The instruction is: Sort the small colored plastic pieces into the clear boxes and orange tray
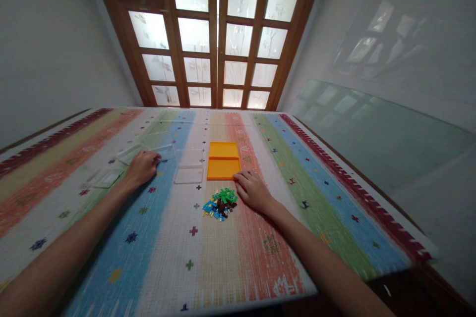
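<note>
My left hand [143, 167] is closed, its curled fingers at the near edge of a clear plastic box [166, 150]; the exact grip is partly hidden. Just past the right fingertips lies the near right corner of an orange two-part tray [223, 169], both halves bare. My right hand [253, 190] rests palm down on the cloth with fingers stretched out, the index tip touching or very close to that corner. In front of the tray is a pile of small building pieces [220, 204] in green, blue, dark brown and pale yellow.
A shallow clear tray [189, 174] sits left of the orange one. Another clear container [106, 177] lies beyond my left forearm, with a further clear one [129, 152] behind the hand. A striped tablecloth [219, 257] covers the table. Wooden glazed doors [219, 34] stand at the far end.
</note>
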{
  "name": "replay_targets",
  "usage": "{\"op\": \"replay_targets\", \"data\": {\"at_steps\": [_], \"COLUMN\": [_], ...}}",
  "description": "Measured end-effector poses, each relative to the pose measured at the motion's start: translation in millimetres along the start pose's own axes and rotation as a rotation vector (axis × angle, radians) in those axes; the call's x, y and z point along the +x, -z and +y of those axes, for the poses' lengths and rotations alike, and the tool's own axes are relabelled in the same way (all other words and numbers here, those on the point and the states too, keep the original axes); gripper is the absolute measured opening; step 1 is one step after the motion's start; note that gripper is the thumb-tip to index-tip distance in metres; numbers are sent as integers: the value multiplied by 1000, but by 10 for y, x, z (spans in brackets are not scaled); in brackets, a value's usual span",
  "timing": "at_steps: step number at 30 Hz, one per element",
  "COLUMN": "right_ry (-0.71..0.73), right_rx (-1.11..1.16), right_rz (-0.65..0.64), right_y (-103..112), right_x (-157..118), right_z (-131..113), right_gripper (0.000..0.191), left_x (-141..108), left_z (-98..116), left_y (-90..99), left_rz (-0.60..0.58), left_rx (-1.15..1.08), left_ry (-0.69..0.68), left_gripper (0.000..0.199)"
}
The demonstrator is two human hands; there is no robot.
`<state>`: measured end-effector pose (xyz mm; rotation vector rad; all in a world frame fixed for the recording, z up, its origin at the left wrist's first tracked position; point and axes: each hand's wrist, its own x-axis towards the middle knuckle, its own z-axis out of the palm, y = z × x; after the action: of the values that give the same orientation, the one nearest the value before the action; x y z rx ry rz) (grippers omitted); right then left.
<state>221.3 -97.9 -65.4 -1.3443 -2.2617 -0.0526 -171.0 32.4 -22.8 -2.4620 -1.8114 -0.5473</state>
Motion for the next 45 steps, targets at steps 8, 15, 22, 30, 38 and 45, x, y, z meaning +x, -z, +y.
{"op": "replay_targets", "data": {"at_steps": [8, 15, 22, 30, 38, 45], "right_ry": [3, 31, 168, 421, 337, 81], "right_rx": [-16, -11, 59, -74, -196, -190], "right_rz": [-14, 74, 365, 299, 273, 146], "right_y": [-6, 7, 190, 365, 563, 603], "right_x": [-7, -9, 38, 11, -39, -214], "right_z": [6, 7, -196, -493, -55, 558], "right_gripper": [27, 28, 38, 27, 20, 28], "left_x": [-609, -792, -826, -877, -735, -268], "left_z": [-86, 109, 813, 1730, 1762, 687], "left_y": [115, 279, 438, 248, 258, 459], "left_rz": [35, 212, 386, 291, 511, 357], "left_rx": [-94, -169, -198, -222, -260, 68], "left_ry": [-85, -167, -477, -766, -758, 56], "left_gripper": [25, 20, 18, 20, 27, 29]}}
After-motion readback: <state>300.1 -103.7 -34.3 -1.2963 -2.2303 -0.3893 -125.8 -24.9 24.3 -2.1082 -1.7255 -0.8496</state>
